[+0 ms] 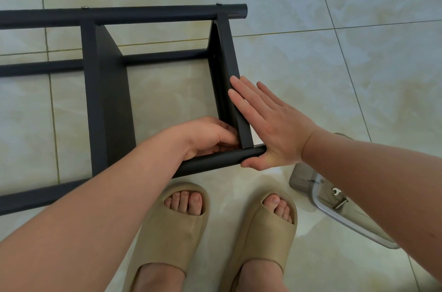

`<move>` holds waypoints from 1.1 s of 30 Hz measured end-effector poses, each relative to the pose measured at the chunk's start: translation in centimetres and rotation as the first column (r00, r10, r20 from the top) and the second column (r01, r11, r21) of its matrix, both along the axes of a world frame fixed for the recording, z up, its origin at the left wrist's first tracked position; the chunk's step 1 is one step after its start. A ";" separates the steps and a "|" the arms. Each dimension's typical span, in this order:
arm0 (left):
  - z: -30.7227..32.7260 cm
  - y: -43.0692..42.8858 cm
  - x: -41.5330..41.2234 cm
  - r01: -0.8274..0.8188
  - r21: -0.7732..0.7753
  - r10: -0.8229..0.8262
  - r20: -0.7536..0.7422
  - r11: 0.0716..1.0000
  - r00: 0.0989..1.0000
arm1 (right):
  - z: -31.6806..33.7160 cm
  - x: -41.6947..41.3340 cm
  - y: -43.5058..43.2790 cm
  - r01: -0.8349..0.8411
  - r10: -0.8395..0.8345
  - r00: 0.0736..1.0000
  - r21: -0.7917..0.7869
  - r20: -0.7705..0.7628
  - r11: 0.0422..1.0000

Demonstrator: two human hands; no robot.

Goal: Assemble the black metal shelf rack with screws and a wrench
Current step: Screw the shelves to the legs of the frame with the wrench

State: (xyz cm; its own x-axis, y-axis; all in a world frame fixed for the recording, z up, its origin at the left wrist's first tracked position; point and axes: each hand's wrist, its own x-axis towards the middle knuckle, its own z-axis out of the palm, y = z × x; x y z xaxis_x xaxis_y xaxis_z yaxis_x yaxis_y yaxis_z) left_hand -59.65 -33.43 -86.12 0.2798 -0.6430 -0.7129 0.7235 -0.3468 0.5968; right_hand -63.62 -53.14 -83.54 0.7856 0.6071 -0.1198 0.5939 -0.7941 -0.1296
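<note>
The black metal shelf rack [105, 90] lies on its side on the tiled floor, round tubes running left to right and flat shelf panels standing between them. My right hand [267, 121] lies flat with straight fingers against the outer face of the right end panel [226, 57], its thumb under the near tube [215, 160]. My left hand [210, 136] has its fingers curled at the inner corner where that panel meets the near tube; what the fingertips pinch is hidden. Two screw heads [218, 4] show on the far tube.
A clear plastic container [311, 186] lies on the floor at the right, partly behind my right forearm, with a small wrench [336, 192] and a screw inside. My two feet in beige slides [181, 220] stand just in front of the near tube. A white skirting runs along the top.
</note>
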 end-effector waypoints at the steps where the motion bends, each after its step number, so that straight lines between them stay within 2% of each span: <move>1: 0.0 0.0 0.0 -0.006 -0.006 0.006 -0.012 1.000 1.000 | 0.0 0.0 0.0 0.000 0.000 1.000 0.001 0.000 1.000; 8: 0.2 0.0 0.0 -0.030 -0.040 0.027 -0.072 0.999 0.997 | 0.0 0.0 0.0 -0.001 0.001 1.000 0.000 -0.004 1.000; 12: 0.2 -0.1 -0.1 0.026 -0.009 -0.026 0.004 1.000 1.000 | 0.0 0.0 0.0 0.000 0.000 1.000 0.003 -0.003 1.000; 16: 0.1 0.0 0.0 0.018 -0.005 -0.018 0.001 1.000 1.000 | 0.0 0.0 0.0 -0.002 0.002 1.000 0.001 -0.002 1.000; 23: 0.5 -0.1 0.0 -0.036 -0.028 0.033 -0.094 0.999 0.995 | -0.1 0.0 -0.1 0.000 0.000 1.000 0.009 -0.001 1.000; 27: 0.6 -0.1 0.0 0.034 0.020 -0.034 -0.005 0.999 0.999 | -0.1 0.0 0.0 -0.002 0.002 1.000 0.014 0.001 1.000; 33: 0.3 0.1 0.0 -0.022 -0.004 0.022 -0.024 1.000 0.999 | -0.1 0.0 -0.1 -0.003 0.003 1.000 0.015 0.007 1.000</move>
